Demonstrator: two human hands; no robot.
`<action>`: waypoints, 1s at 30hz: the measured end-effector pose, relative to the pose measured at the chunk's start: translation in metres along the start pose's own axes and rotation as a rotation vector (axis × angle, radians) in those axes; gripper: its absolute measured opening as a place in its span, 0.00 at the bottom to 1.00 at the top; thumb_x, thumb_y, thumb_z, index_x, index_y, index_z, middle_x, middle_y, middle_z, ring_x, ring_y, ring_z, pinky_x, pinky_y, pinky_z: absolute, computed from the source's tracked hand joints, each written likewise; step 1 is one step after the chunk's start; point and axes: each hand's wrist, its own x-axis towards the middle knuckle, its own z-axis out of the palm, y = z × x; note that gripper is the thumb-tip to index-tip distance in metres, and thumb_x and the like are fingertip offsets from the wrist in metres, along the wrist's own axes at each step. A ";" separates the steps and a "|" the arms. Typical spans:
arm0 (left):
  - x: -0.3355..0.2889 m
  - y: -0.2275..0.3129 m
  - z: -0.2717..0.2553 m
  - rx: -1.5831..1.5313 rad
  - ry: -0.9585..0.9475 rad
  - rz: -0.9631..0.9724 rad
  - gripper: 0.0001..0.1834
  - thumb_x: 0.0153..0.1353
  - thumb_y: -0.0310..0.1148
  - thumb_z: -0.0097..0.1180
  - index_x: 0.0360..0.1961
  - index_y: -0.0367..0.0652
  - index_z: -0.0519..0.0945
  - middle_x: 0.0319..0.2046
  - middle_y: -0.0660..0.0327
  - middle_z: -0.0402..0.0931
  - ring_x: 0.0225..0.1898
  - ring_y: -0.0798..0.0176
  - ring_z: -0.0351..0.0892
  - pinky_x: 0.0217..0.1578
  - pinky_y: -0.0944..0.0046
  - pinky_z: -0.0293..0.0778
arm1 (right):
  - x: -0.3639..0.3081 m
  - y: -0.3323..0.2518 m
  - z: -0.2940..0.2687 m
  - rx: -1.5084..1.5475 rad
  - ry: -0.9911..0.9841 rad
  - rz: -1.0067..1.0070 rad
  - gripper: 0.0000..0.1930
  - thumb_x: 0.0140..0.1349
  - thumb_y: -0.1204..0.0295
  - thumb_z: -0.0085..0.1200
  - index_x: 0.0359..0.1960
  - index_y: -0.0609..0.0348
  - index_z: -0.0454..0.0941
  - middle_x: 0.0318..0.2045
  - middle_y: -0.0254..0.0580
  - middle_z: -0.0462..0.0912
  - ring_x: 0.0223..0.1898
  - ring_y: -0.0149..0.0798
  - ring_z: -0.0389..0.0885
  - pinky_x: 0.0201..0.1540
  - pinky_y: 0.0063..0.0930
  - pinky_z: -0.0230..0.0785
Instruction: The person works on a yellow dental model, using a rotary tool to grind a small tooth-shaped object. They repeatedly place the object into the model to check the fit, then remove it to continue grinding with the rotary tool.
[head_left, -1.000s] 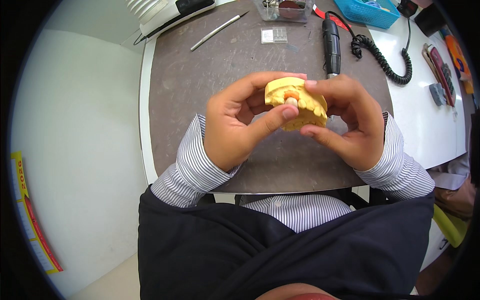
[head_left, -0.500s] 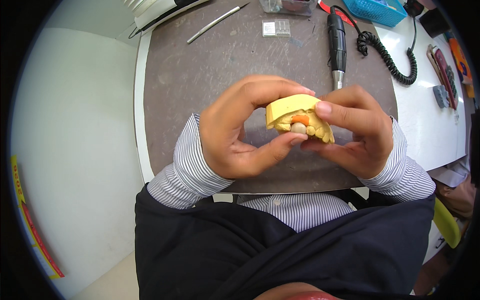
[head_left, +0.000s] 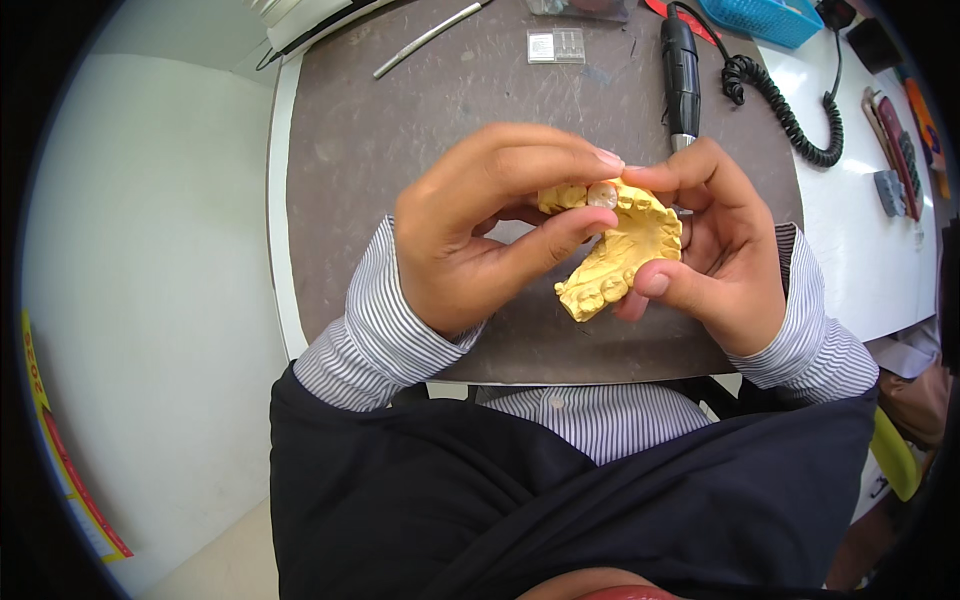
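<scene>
Both my hands, left hand [head_left: 480,235] and right hand [head_left: 715,255], pinch the yellow dental cast [head_left: 625,255] above the desk [head_left: 400,130]; loosened fingertips could drop and chip it.

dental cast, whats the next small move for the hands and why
Probably press the pale tooth piece down with the left hand fingertips while the right hand steadies the yellow dental cast: the left fingertips already pinch it at the arch.
</scene>
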 end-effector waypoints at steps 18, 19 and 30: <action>-0.004 -0.002 0.003 -0.294 0.040 -0.228 0.26 0.49 0.27 0.63 0.48 0.33 0.67 0.45 0.53 0.71 0.45 0.65 0.73 0.44 0.68 0.74 | 0.003 0.007 -0.002 0.046 -0.008 0.121 0.30 0.55 0.44 0.48 0.37 0.62 0.58 0.26 0.46 0.78 0.13 0.31 0.77 0.12 0.15 0.71; -0.004 -0.002 0.003 -0.291 0.033 -0.226 0.25 0.49 0.28 0.63 0.47 0.33 0.68 0.45 0.53 0.71 0.45 0.65 0.73 0.44 0.68 0.73 | 0.004 0.006 -0.002 0.031 -0.006 0.125 0.31 0.54 0.43 0.48 0.36 0.62 0.58 0.26 0.46 0.78 0.13 0.31 0.77 0.12 0.15 0.71; -0.003 -0.001 0.001 -0.300 0.013 -0.177 0.25 0.49 0.31 0.64 0.46 0.34 0.68 0.44 0.54 0.72 0.43 0.66 0.75 0.44 0.68 0.73 | 0.004 0.008 -0.013 0.033 -0.101 0.118 0.31 0.48 0.45 0.57 0.36 0.59 0.59 0.31 0.40 0.77 0.28 0.26 0.80 0.26 0.13 0.74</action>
